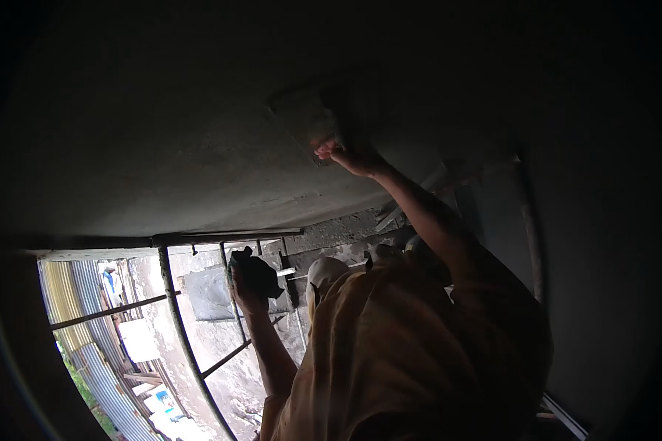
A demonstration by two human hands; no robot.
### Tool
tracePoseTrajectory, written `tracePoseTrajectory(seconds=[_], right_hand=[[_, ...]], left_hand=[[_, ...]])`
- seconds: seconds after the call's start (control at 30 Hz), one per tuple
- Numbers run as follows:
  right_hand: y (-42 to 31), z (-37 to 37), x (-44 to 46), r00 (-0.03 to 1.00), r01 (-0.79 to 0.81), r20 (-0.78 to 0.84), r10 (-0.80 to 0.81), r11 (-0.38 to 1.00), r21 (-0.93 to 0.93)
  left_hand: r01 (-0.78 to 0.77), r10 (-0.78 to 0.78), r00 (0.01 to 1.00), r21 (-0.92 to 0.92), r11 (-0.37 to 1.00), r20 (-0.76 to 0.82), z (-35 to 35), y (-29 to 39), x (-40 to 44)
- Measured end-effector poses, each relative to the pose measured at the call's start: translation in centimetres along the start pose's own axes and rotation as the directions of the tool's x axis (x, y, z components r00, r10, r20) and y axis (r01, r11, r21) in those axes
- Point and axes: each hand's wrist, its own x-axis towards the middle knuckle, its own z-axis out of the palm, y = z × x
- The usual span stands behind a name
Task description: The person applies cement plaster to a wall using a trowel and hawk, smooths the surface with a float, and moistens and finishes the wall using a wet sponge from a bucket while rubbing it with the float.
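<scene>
My right hand [335, 151] reaches up along the dim grey plaster surface [221, 165], fingers wrapped round the grip of a flat rectangular float [301, 110]. The float lies against or very close to the plaster; its outline is faint in the dark. Lower and to the left, my left hand [247, 295] is raised with a dark, lumpy piece of material [256, 273] in it. Whether that piece is cloth or sponge cannot be made out. It is held beside the metal bars.
Metal bars [171, 294] cross the bright opening at the lower left. Corrugated sheets [107, 382] lie beyond them. A grey board [212, 292] is behind the bars. Something white and rounded [326, 272] sits beside the brown clothing [390, 353]. At right stands a dim pole [531, 220].
</scene>
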Motion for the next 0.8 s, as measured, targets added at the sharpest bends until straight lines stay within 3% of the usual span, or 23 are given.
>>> tracePoseTrajectory(seconds=[0.03, 0.1, 0.17, 0.23, 0.27, 0.33, 0.37, 0.4, 0.5, 0.57, 0.6, 0.63, 0.7, 0.77, 0.8], right_hand=[[-4.0, -0.2, 0.4, 0.995, -0.096, -0.025, 0.099, 0.991, 0.095], [-10.3, 2.2, 3.0, 0.999, -0.032, -0.013, 0.033, 0.996, 0.081], [-12.8, 5.0, 5.7, 0.982, -0.075, 0.160, 0.102, 0.983, -0.164], [-9.5, 8.2, 5.3, 0.994, 0.108, -0.003, -0.112, 0.961, -0.256], [-4.8, 9.4, 5.0, 0.948, 0.183, -0.167, -0.273, 0.891, -0.415], [1.9, 7.0, 2.5, 0.944, 0.276, -0.079, -0.322, 0.895, -0.350], [1.6, 5.2, 1.2, 0.951, 0.226, -0.136, -0.279, 0.923, -0.312], [1.7, 3.4, 0.7, 0.975, 0.200, -0.084, -0.206, 0.977, -0.073], [-7.2, 1.3, 1.7, 0.998, -0.062, -0.003, 0.062, 0.990, -0.128], [-12.2, 3.6, 4.5, 1.000, 0.004, -0.013, -0.008, 0.972, -0.235], [-14.1, 5.8, 5.8, 0.952, 0.200, -0.169, -0.255, 0.936, -0.289], [-15.3, 7.5, 7.4, 0.996, 0.050, -0.064, -0.068, 0.966, -0.252], [-15.0, 11.4, 8.8, 0.995, 0.088, -0.031, -0.097, 0.970, -0.225], [-9.4, 14.4, 8.6, 0.998, 0.056, -0.029, -0.061, 0.986, -0.158], [-3.6, 15.9, 7.9, 0.984, 0.074, -0.134, -0.120, 0.948, -0.309]], left_hand=[[0.008, -0.009, 1.000, -0.074, 0.997, -0.004, 0.0, -0.4, -0.3], [0.040, -0.044, 0.998, -0.091, 0.995, -0.037, 1.8, -1.0, -0.5], [0.097, -0.091, 0.993, -0.089, 0.991, 0.073, 4.0, -1.4, 0.2], [0.092, -0.090, 0.995, -0.052, 0.994, 0.044, 6.8, -1.7, 0.4], [0.075, -0.075, 0.997, -0.034, 0.997, -0.001, 7.7, -1.7, 0.7], [0.056, -0.052, 0.997, -0.066, 0.996, 0.055, 7.0, -1.5, 0.2], [0.038, -0.027, 0.994, -0.109, 0.993, 0.101, 6.5, -1.4, -0.1], [0.019, -0.008, 0.996, -0.122, 0.992, 0.092, 5.9, -1.4, -0.5], [0.013, -0.014, 1.000, -0.070, 0.997, -0.008, 5.3, -2.2, -1.7], [0.037, -0.036, 0.998, -0.035, 0.999, 0.044, 6.0, -3.0, -1.4], [0.057, -0.055, 0.998, -0.043, 0.997, 0.038, 6.7, -3.7, -0.8], [0.080, -0.078, 0.996, -0.028, 0.996, 0.053, 7.6, -4.1, -0.4], [0.132, -0.132, 0.991, -0.016, 0.991, -0.035, 10.2, -4.5, 0.2], [0.132, -0.132, 0.991, 0.000, 0.991, 0.018, 9.6, -5.0, 0.5], [0.127, -0.127, 0.992, 0.025, 0.992, 0.013, 9.7, -4.8, 0.4]])
